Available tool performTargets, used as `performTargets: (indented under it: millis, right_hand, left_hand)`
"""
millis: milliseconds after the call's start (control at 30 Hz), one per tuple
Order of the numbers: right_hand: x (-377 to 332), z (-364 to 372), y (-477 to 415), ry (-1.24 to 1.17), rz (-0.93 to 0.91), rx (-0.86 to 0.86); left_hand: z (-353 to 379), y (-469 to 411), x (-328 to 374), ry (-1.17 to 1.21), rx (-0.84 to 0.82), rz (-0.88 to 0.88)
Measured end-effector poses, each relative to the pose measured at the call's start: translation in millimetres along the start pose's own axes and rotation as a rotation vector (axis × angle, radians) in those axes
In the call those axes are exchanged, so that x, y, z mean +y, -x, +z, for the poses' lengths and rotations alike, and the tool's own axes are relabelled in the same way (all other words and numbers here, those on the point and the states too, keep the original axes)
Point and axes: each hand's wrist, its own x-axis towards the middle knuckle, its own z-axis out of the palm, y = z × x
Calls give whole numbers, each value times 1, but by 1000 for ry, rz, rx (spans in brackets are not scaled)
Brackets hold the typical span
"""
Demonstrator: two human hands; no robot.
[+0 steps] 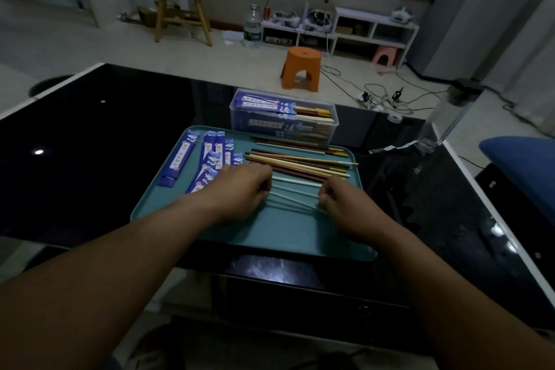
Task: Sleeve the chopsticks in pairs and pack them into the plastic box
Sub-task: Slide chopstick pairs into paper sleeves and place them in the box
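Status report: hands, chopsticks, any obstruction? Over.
Left hand and right hand pinch ends of thin white chopsticks over teal rectangular tray. Clear plastic box part filled. Loose brown and cream chopsticks piled between.

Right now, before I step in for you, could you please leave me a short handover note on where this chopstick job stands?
Left hand: grips the left ends of a few white chopsticks on the near part of the teal tray.
Right hand: grips their right ends.
Things: loose brown and cream chopsticks lie behind them on the tray; empty blue sleeves lie on the tray's left side; the plastic box stands just beyond the tray.
Done: several sleeved pairs are in the box.
Left: sleeve the chopsticks on the tray in pairs and pack them.
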Motion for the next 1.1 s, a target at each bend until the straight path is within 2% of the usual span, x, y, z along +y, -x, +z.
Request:
performTargets:
  millis: [167,333,433,533,600,700,800,900,1000,1100]
  right_hand:
    - [6,-17,1,-420,103,20]
    - [-3,-9,-9,-1164,351,20]
    - [-16,-3,-17,-1409,426,-36]
    - [-25,5,-18,-1343,390,-121]
    - [-27,7,-19,-1226,363,-94]
    - [-32,-4,-20,-949,233,103]
    - [-42,-17,-17,-651,51,322]
    - [-51,-21,-13,-459,-92,438]
    - [-53,-15,-13,-289,-142,437]
    - [-47,-3,-16,-116,-103,279]
  left_hand:
    - [-5,4,-2,192,-13,-13]
    - [-13,4,6,334,-65,-61]
    - [-10,1,14,407,-65,-79]
    - [-5,2,19,448,-74,-93]
    - [-3,4,20,431,-88,-103]
    - [-8,8,16,316,-70,-109]
    - [-22,9,2,219,71,-193]
    - [-34,10,-17,113,182,-308]
    - [-39,13,-35,-72,157,-443]
    - [-41,18,-44,-189,11,-569]
